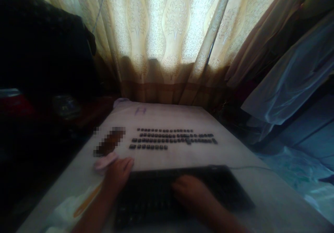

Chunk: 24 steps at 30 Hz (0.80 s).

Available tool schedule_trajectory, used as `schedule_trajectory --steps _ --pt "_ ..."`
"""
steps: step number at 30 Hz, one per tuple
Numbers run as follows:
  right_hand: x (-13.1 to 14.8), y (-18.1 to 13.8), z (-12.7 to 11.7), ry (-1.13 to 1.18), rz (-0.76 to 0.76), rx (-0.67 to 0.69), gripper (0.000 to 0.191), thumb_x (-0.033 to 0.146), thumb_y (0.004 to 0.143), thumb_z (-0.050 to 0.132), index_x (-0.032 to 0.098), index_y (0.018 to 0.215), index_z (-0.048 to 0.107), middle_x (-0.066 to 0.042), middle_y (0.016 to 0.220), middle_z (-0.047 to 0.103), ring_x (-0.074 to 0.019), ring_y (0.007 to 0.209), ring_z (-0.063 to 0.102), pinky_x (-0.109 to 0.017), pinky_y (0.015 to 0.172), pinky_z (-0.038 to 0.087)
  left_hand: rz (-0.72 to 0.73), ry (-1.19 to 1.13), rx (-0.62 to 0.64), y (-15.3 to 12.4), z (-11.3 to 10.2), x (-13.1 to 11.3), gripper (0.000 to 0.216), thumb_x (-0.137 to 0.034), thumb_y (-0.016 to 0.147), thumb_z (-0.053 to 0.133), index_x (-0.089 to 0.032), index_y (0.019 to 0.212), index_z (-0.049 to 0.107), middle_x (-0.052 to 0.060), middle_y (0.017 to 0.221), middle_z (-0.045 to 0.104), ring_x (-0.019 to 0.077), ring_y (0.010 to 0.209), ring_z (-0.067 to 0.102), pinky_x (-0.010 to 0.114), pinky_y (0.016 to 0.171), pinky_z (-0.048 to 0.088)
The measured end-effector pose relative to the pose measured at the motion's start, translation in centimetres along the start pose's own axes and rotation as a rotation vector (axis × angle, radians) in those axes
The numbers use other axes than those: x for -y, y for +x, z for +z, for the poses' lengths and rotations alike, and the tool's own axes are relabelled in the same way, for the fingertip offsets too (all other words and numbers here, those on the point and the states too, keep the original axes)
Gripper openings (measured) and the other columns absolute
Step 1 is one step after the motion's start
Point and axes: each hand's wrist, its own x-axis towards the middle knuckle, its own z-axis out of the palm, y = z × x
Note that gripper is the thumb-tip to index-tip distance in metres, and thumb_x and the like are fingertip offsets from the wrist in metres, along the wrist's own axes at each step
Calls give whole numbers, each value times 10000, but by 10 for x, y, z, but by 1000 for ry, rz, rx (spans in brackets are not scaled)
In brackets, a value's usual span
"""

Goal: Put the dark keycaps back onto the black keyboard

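Note:
A black keyboard (pixel 224 187) lies on the pale table (pixel 247 149) right in front of me. My left hand (pixel 118 175) rests at the keyboard's upper left corner, fingers curled over its edge, beside a small pink cloth (pixel 104 161). My right hand (pixel 191 191) lies on the middle of the keyboard, fingers bent down onto it. Beyond the keyboard, several loose dark keycaps (pixel 169 139) are laid out in rows on the table. The picture is blurred.
A patterned cream curtain (pixel 167 34) hangs behind the table. A blurred-out patch (pixel 109 142) sits left of the keycaps. A white cloth and an orange tool (pixel 86 200) lie at the near left. A thin cable (pixel 250 168) runs off right. Bluish fabric (pixel 292 80) hangs right.

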Motion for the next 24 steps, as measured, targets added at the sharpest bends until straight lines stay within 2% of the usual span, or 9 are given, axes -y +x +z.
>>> schedule_trajectory --steps 5,8,10,11,13,17,24 --pt "-6 11 -13 52 -1 19 117 83 813 627 191 806 673 -22 795 702 -178 728 653 -266 676 480 13 -13 -6 1 1 0 359 -365 908 379 -239 860 712 44 892 771 231 848 707 346 798 531" --pt "-25 31 -28 110 77 -4 127 110 839 619 189 898 700 -42 878 720 -182 803 667 -267 725 495 14 -18 -18 1 2 1 361 -372 907 382 -234 874 714 48 900 772 235 862 710 350 816 531" --pt "-44 50 -34 122 146 -24 196 132 866 604 181 1029 699 -65 981 729 -179 864 675 -267 771 500 13 -19 -26 1 2 2 364 -378 908 383 -231 886 716 52 914 773 237 874 710 354 832 531" --pt "-53 60 -35 102 188 -7 189 141 878 592 179 1024 706 -71 987 731 -175 864 679 -265 779 499 13 -18 -28 1 2 2 362 -381 906 387 -234 886 717 51 912 773 239 872 711 355 831 532" --pt "-70 80 -31 44 244 29 181 168 897 570 177 990 725 -81 972 738 -183 853 685 -274 777 497 14 -17 -31 1 3 3 355 -386 902 397 -240 878 720 49 895 774 240 851 713 355 812 539" --pt "-91 107 -12 7 260 72 196 182 889 565 197 976 740 -85 995 743 -209 906 683 -292 794 483 24 -21 -35 1 3 5 357 -381 902 400 -237 871 725 46 887 776 234 837 716 351 808 544" --pt "-101 119 5 -17 259 175 223 233 885 554 207 981 754 -86 1006 728 -214 915 673 -272 770 467 32 -21 -41 1 2 5 366 -379 897 397 -224 877 728 38 887 778 221 837 717 333 833 546"
